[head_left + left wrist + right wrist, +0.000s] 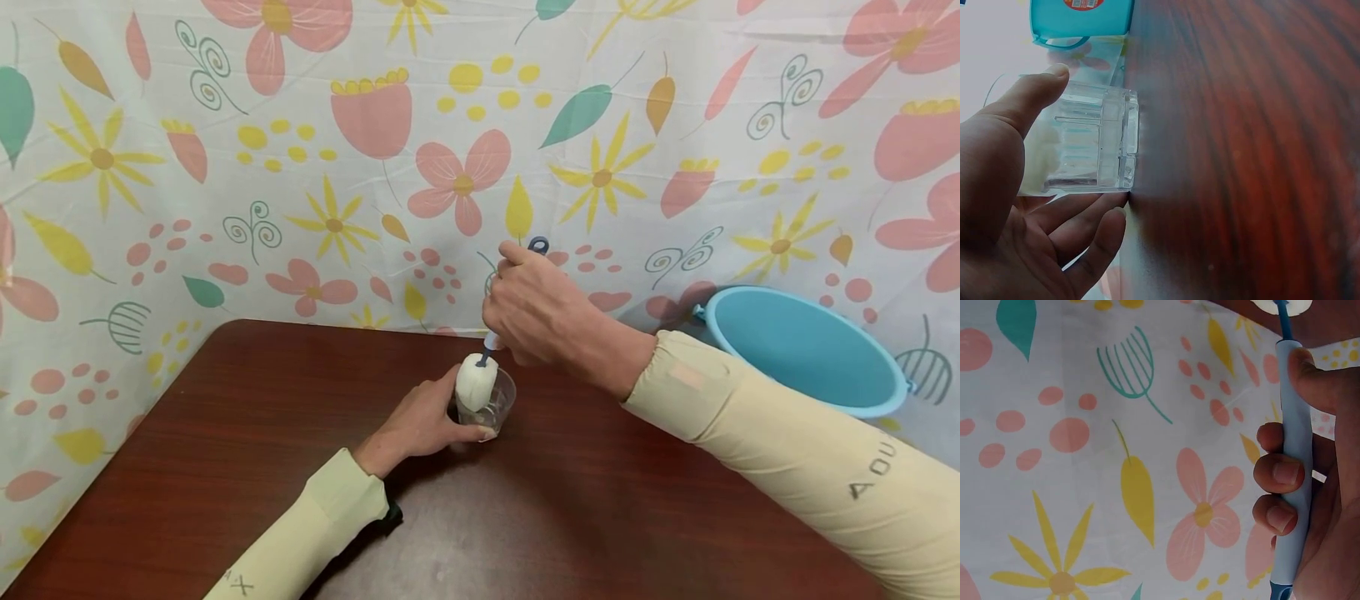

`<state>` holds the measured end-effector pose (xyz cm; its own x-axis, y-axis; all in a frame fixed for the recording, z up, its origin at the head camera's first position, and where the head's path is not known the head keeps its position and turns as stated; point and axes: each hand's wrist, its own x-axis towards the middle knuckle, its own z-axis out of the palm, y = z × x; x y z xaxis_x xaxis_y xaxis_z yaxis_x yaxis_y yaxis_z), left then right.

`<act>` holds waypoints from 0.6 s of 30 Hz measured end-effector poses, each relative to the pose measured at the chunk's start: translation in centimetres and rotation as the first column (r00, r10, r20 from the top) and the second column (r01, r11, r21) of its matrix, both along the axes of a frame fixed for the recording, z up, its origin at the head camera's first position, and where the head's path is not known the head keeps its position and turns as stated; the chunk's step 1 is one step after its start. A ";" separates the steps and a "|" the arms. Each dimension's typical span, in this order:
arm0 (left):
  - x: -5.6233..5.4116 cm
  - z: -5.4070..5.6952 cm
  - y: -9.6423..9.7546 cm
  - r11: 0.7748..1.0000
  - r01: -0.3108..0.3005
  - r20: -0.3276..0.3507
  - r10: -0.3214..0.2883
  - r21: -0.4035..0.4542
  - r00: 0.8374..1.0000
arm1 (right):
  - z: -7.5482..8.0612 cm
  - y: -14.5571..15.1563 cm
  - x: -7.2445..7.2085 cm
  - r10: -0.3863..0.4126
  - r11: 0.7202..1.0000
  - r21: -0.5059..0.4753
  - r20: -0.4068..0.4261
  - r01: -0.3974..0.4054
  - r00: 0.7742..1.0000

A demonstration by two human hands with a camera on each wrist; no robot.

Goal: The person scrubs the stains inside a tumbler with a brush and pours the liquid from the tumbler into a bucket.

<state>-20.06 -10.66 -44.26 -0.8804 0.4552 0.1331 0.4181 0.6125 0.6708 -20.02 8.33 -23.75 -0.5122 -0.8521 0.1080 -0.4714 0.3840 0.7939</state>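
A clear cup (504, 400) stands on the brown table, and my left hand (423, 421) grips its side, thumb across the near side. In the left wrist view the cup (1085, 140) shows its ridged wall and thick base, with the thumb on one side and fingers on the other. My right hand (543, 304) grips the handle of a sponge cup brush. That brush's white sponge head (476, 385) sits at the cup's mouth, partly inside it. The right wrist view shows fingers and thumb curled round the pale blue brush handle (1296, 462).
A blue bucket (806, 350) stands at the right, beyond the right forearm. The table (315, 367) ends at the back against a flower-printed curtain (465, 100). In the left wrist view the bucket (1082, 19) bears an orange sticker.
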 end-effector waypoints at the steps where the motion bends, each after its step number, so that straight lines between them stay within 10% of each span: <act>1: 0.0 0.0 0.0 1.000 -0.001 -0.002 0.001 -0.001 1.000 | 0.0 0.0 -0.1 0.000 1.000 0.001 0.001 0.000 1.000; 18: 0.1 0.1 0.1 1.000 -0.010 -0.012 0.010 -0.017 1.000 | -0.1 1.1 -0.4 -0.061 0.998 -0.001 0.046 0.061 0.997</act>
